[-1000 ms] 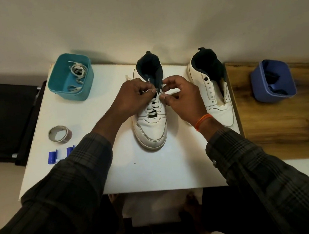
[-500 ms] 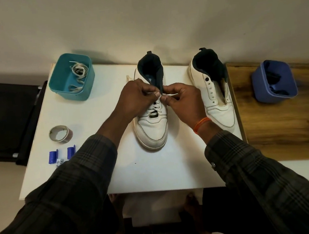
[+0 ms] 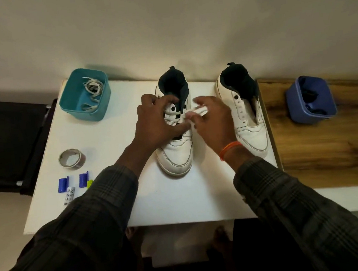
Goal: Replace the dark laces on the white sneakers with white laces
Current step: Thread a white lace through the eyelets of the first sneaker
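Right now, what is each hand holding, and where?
Right hand pinches the white lace by its free end; left hand grips the sneaker at its eyelets.

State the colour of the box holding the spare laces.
Teal box; head view.

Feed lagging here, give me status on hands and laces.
Left hand steadies left sneaker. Right hand pinches white lace. Right sneaker unlaced. Nothing in the way.

Left hand (image 3: pixel 157 124) covering lower eyelets of left sneaker (image 3: pixel 176 149). Lace end (image 3: pixel 195 112) motion-blurred beside it; grip unreadable. Dark contents of blue bin (image 3: pixel 310 99), far right of sneaker, indistinct.
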